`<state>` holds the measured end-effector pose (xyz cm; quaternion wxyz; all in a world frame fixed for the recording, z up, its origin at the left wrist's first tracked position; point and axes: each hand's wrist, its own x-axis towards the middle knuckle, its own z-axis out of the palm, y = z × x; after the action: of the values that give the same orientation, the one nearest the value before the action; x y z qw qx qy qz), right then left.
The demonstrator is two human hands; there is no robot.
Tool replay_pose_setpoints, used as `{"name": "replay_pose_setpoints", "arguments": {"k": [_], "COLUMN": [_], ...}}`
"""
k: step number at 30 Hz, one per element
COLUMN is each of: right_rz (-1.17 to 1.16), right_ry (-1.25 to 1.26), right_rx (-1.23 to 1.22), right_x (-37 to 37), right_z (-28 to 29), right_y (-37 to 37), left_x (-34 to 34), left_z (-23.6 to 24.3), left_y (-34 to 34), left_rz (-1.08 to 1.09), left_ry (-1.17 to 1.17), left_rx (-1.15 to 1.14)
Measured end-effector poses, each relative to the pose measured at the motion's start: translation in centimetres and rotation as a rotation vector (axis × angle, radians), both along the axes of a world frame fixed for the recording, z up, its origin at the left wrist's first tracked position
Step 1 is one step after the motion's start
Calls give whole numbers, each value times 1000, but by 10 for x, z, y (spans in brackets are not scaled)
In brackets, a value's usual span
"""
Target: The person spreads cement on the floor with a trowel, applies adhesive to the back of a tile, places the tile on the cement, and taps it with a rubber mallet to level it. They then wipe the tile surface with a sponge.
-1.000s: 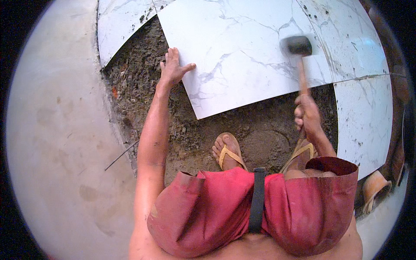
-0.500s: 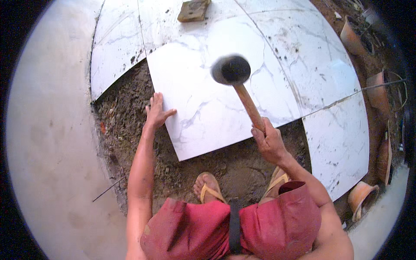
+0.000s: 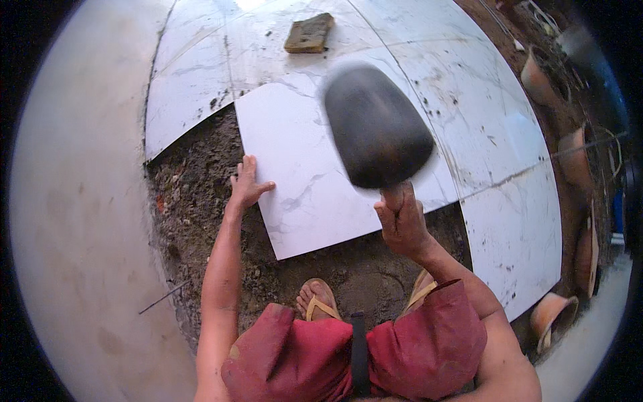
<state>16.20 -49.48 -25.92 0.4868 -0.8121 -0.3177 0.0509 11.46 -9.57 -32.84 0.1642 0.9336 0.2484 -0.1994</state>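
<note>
My left hand rests with fingers spread on the left edge of a white marble-patterned tile. My right hand is closed round the wooden handle of a black-headed mallet, held up over the tile with its blurred head large in the view, hiding part of the tile and most of the handle. Dark rough soil shows left of and below the tile. My feet in yellow flip-flops stand on the soil.
More white tiles surround it behind and to the right. A dirty block lies on the back tiles. Pale concrete runs along the left, with a thin rod near its edge. Several clay pots line the dirt on the right.
The mallet has risen from low over the tile's right side toward the camera and more central. The view has shifted to show more of the back tiles. My left hand stays on the tile's edge.
</note>
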Motion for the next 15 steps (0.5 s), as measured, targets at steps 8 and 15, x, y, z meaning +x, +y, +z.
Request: {"name": "replay_pose_setpoints", "arguments": {"k": [8,15], "right_rz": [-33,-11], "right_ry": [164,276], "right_rx": [-191,-673], "right_x": [10,23], "right_z": [6,-1], "right_y": [27,64], "left_x": [0,-1], "left_z": [-1,3], "left_y": [1,-3], "left_rz": [22,83], "left_ry": [-40,-44], "left_rx": [-9,-63]}}
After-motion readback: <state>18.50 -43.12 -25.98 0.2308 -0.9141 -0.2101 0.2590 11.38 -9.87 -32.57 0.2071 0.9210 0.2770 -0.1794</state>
